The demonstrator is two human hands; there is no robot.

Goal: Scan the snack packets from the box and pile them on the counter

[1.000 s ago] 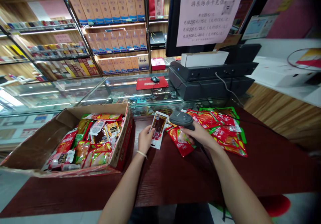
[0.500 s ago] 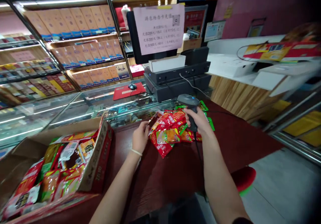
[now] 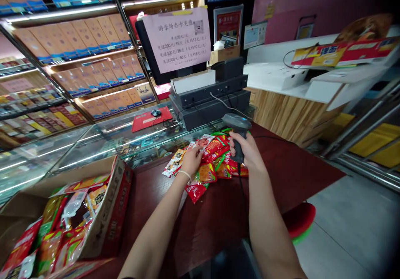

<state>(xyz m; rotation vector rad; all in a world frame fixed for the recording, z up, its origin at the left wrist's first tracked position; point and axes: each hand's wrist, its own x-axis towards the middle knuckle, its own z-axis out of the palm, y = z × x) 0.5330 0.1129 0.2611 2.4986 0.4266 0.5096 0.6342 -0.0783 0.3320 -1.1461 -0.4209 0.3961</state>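
Observation:
My right hand (image 3: 245, 148) grips the handle of a dark grey barcode scanner (image 3: 237, 123), its head above the right side of a heap of snack packets (image 3: 218, 148). My left hand (image 3: 192, 161), fingers bent together, is at the left of the heap, pinching the edge of a white-and-red snack packet (image 3: 205, 140). White-and-orange packets (image 3: 174, 163) lie just left of that hand. A red packet (image 3: 196, 191) lies at the heap's near edge. The heap rests on the dark red counter (image 3: 215, 220).
An open cardboard box (image 3: 117, 212) of snack packets stands at left. Behind are a glass display case (image 3: 93, 145), a red mouse pad (image 3: 150, 120) and a monitor (image 3: 150, 54) with a paper sign. The scanner's cord (image 3: 240, 187) hangs over the counter.
My left hand has moved right, onto the heap. White-and-orange packets now show to its left. The scanner is still in my right hand, and the view has shifted a little.

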